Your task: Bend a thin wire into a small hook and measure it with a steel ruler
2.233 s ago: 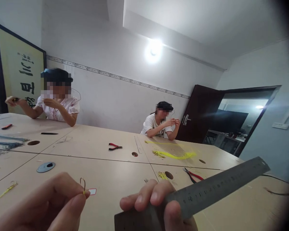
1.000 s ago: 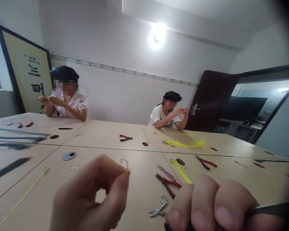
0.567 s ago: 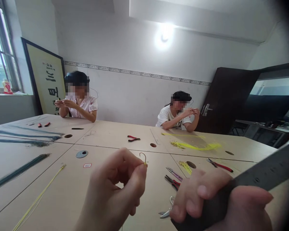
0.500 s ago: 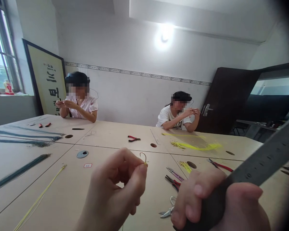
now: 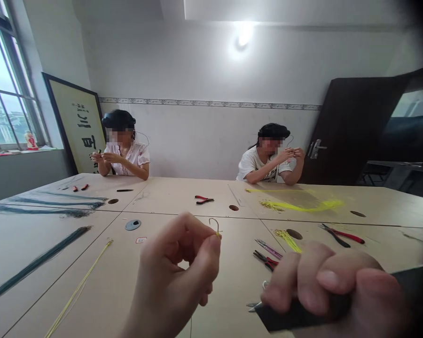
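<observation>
Between thumb and forefinger, my left hand (image 5: 183, 267) pinches a small fish hook (image 5: 214, 224), its bend pointing up and a bit of yellow line at its shank. My right hand (image 5: 331, 281) is wrapped round a steel ruler (image 5: 289, 320), which looks dark from this side and lies nearly level. Its markings cannot be read now. Scissors (image 5: 254, 307) lie on the table, partly hidden behind the right hand and ruler. Black-and-red pliers (image 5: 265, 259) and a purple-handled tool (image 5: 269, 248) lie just beyond that hand.
On the table (image 5: 169, 206) lie yellow lines with hooks (image 5: 285, 239), a yellow bundle (image 5: 303, 205), dark teal bundles (image 5: 38, 263), yellow strands (image 5: 82, 281) and red-handled pliers (image 5: 341, 234). Across it sit two people (image 5: 127, 155), (image 5: 271, 157), hands raised. A grey disc (image 5: 133, 225) lies left.
My right hand has turned the ruler from slanting up to the right to nearly level. My left hand keeps its pinch on the hook. The whole view has tilted slightly.
</observation>
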Action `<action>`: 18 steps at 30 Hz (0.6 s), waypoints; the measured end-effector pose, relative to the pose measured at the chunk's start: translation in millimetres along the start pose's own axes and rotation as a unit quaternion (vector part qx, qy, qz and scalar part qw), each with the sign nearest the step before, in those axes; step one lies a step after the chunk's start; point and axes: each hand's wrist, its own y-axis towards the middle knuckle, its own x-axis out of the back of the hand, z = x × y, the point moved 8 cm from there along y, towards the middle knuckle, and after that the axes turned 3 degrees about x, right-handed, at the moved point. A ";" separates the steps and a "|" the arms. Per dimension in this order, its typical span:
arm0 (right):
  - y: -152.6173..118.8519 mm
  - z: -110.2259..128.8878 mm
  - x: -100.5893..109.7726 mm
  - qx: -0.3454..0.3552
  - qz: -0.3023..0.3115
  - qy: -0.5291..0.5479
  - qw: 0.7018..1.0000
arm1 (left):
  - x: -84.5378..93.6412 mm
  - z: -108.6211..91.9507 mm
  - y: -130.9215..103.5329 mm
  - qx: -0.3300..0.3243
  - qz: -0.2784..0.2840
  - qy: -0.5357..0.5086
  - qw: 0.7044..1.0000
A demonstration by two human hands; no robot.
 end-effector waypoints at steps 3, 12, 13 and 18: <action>5.3 7.5 9.5 0.023 -0.114 -0.008 0.993 | -6.7 5.6 -2.0 0.031 0.039 -0.027 0.998; 4.0 0.9 -8.8 -0.050 0.052 -0.004 0.997 | -17.4 7.8 -12.9 0.119 0.071 -0.068 0.988; 3.7 -1.4 -8.6 -0.056 0.062 -0.001 0.996 | -19.0 6.7 -12.1 0.120 0.073 -0.068 0.988; 3.5 -5.7 -4.5 -0.061 0.041 0.012 0.997 | -20.5 7.6 -9.5 0.140 0.057 -0.072 0.986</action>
